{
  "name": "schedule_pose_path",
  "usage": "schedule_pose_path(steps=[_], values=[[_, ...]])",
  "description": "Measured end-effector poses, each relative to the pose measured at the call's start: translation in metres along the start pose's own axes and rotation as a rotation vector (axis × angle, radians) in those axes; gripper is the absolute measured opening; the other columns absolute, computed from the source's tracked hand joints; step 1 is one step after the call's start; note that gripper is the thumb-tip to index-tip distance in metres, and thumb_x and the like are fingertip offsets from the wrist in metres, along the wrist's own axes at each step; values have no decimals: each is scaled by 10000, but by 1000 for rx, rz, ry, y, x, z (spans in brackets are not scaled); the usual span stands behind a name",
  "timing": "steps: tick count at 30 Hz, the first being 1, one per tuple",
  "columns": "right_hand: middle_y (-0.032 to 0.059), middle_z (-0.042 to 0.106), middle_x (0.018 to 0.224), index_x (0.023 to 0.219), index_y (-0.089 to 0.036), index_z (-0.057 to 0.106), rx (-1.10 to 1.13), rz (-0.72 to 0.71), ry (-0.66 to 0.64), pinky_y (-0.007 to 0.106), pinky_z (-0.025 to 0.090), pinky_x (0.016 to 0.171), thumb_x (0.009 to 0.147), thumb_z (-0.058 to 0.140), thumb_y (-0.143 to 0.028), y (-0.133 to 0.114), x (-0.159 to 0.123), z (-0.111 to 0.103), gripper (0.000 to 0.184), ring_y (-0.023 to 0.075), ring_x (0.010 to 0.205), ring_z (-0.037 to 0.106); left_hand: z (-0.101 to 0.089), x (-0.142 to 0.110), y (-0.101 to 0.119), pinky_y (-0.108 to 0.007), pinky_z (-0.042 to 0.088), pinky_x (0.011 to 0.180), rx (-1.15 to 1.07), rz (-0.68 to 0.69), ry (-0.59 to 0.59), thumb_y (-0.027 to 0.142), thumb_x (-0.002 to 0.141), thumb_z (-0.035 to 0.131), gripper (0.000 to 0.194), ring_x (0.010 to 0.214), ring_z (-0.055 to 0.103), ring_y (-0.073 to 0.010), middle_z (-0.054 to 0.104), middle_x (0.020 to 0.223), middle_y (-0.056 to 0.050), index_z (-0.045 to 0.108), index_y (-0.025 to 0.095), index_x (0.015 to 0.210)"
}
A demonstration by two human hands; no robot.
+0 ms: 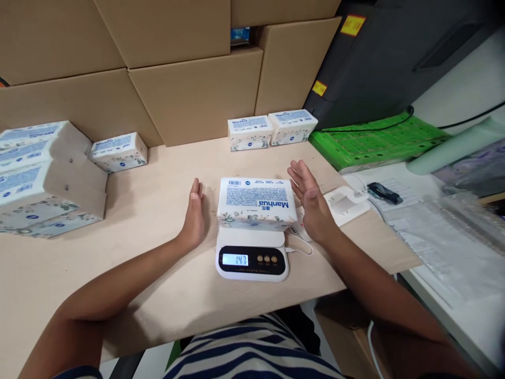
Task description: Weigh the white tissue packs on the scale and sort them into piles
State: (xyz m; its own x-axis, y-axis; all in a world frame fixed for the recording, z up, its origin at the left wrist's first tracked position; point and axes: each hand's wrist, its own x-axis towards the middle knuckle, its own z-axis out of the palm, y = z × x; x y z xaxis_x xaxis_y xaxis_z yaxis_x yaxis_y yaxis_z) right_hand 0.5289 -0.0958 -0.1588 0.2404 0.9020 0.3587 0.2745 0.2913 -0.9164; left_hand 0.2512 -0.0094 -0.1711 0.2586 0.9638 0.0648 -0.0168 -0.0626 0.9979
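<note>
Tissue pack (256,202), one, "Manhua" printed on top: set on the white scale (252,238), across its platform. Long axis left to right, nearly level with the scale's front edge. Large lettering at the right end, upside down to the wearer; barcode at the far left corner; floral long side toward the wearer. Most of the platform hidden beneath.

Hands, two, well apart, clamped on nothing. Left hand (194,218): upright, palm toward the pack, a clear gap between. Right hand (313,208): fingers loosely extended, just beside the pack's right end; contact there impossible to tell.

Scale display (235,259), lit, reading 1.47; three round buttons (267,259) to its right; white cable (302,247) at the right side, close under the right hand.

Also on the desk (177,295): two like packs end to end beyond the scale, left one (250,132) and right one (292,127); single pack (118,152) at far left, beside a larger stack of packs (79,179).

Behind: cardboard cartons (197,100), stacked. Right: black case (371,68) with yellow labels, green crate (374,137), white fitting (341,208) partly behind the right hand, clear plastic (465,247).
</note>
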Motion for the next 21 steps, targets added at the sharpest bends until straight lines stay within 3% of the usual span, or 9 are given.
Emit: schedule_pose_path(steps=[9, 14, 18, 21], values=[[66, 335, 1873, 1746, -429, 362, 63, 87, 24, 638, 312, 1397, 919, 297, -1027, 4, 1, -1, 1023, 347, 1720, 354, 0, 0, 1, -456, 135, 1459, 27, 4, -24, 1006, 938, 289, 1169, 1799, 35, -274, 8, 1934, -106, 132, 246, 1814], [55, 321, 1879, 1756, -444, 335, 40, 84, 14, 643, 334, 1387, 948, 235, -1001, 4, 0, -1, 986, 351, 1720, 353, 0, 0, 0, -434, 162, 1456, 31, 0, -22, 953, 986, 268, 1080, 1795, 47, -303, 62, 1934, -88, 171, 263, 1812], [59, 332, 1875, 1762, -442, 327, 34, 89, 12, 646, 344, 1382, 941, 230, -1009, 5, 0, -2, 1002, 354, 1719, 356, 1, 0, 1, -422, 138, 1458, 34, 3, -20, 1002, 939, 283, 1189, 1798, 17, -280, 5, 1933, -114, 113, 217, 1816], [53, 335, 1874, 1766, -449, 317, 12, 99, 10, 646, 354, 1378, 929, 227, -1020, 6, 1, -1, 1017, 355, 1721, 351, 1, 0, 1, -421, 121, 1458, 37, 6, -13, 1000, 941, 286, 1158, 1798, 14, -262, 9, 1935, -95, 132, 254, 1812]])
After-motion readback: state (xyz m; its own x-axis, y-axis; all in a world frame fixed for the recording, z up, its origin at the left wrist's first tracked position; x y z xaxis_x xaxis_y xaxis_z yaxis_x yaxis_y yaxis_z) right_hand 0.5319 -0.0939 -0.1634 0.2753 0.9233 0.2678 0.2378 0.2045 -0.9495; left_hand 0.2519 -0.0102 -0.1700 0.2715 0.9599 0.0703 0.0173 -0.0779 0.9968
